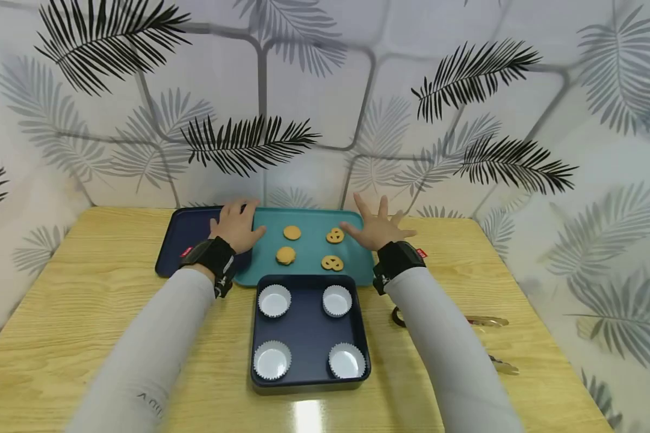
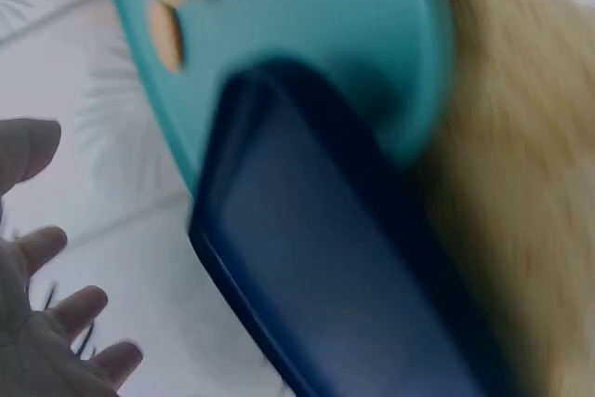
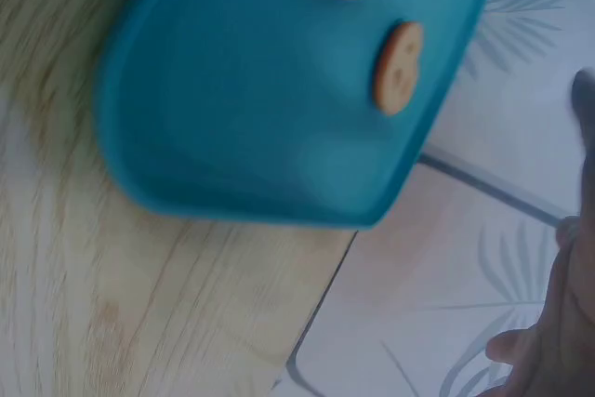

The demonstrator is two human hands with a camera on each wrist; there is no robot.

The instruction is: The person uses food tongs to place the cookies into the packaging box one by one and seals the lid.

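Observation:
Both hands reach out over the back of the table with fingers spread and nothing in them. The left hand (image 1: 236, 228) overlaps the seam between a dark blue tray (image 1: 179, 240) and a teal tray (image 1: 309, 240) in the head view. Above the teal tray's right end hovers the right hand (image 1: 378, 230). On the teal tray lie two round cookies, one flat (image 1: 292, 232) and one thicker (image 1: 285, 255), and two pretzel-shaped cookies (image 1: 334, 235). In front stands a deep navy baking pan (image 1: 310, 331) with white fluted paper cups (image 1: 275, 300) in its corners.
Tongs (image 1: 487, 321) with a dark ring handle lie at the right, partly hidden under the right forearm. A leaf-patterned cloth (image 1: 314, 90) hangs directly behind the wooden table (image 1: 86, 288). Glare shows near the front edge.

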